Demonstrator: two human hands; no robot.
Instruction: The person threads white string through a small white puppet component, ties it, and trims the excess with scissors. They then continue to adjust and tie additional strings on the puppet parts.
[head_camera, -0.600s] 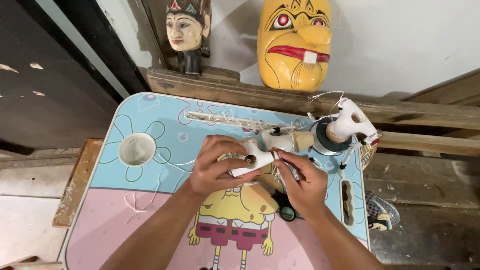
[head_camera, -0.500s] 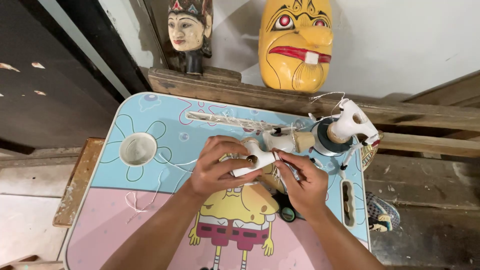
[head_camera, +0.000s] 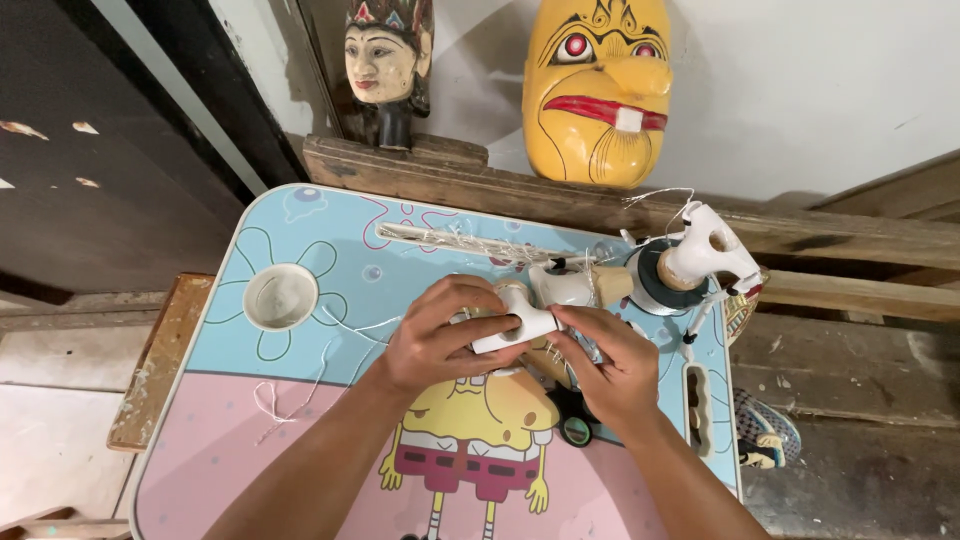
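The bench (head_camera: 300, 440) is a small child's table with a blue far half, a pink near half and a cartoon figure printed on it. A round cup recess (head_camera: 281, 296) sits near its far left corner. Loose white string (head_camera: 300, 385) trails across the left side. A bundle of thin sticks (head_camera: 470, 242) lies along the far edge. A white puppet (head_camera: 660, 270) rests at the far right corner.
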